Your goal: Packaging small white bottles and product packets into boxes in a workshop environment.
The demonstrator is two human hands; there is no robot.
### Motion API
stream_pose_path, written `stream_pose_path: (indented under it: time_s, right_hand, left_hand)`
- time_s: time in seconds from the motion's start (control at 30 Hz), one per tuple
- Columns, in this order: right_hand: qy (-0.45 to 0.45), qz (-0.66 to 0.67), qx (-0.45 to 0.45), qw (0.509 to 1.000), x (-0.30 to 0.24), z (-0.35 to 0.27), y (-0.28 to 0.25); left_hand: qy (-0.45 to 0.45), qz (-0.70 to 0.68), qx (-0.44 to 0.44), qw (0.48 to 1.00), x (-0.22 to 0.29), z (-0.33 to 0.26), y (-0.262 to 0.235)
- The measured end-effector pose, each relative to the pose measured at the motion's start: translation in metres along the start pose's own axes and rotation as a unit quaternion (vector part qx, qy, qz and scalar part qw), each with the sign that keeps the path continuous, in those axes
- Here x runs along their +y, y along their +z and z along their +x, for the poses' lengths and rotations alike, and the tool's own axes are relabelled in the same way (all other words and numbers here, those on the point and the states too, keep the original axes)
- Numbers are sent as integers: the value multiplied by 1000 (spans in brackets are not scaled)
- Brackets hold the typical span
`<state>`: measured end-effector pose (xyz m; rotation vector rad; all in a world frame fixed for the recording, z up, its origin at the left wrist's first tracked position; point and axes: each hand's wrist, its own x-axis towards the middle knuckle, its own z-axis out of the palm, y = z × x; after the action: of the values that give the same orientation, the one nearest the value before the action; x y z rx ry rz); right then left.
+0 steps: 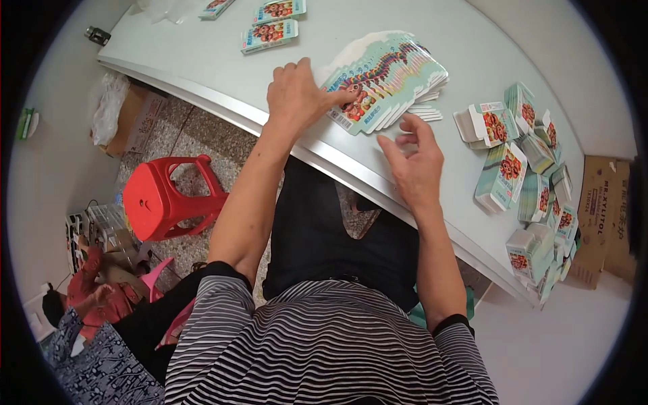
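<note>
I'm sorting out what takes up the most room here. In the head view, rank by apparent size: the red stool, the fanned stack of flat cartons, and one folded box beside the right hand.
1. Red stool, though it sits lower, on the floor, so comparison is rough.
2. Fanned stack of flat cartons, close to the stool in apparent size.
3. Folded box, clearly smallest.

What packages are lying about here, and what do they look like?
Fanned stack of flat cartons: table centre, under the left hand; pale teal with red pictures.
Folded boxes: heaped at the table's right; same colours.
Loose flat cartons: far table edge.
Cardboard box: brown, floor at right.
</note>
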<state>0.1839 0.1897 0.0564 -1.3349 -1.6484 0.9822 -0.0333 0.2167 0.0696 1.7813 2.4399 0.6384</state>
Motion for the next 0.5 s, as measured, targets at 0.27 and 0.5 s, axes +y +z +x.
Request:
stream_pose_path:
  time_s: [0.27, 0.5]
  right_hand:
    - [-188, -166, 83, 964, 2, 9, 11]
    - [-186, -46, -100, 976, -31, 29, -3]
  left_hand:
    - [28, -326, 78, 942, -20, -12, 10]
    - [9, -568, -113, 815, -21, -25, -37]
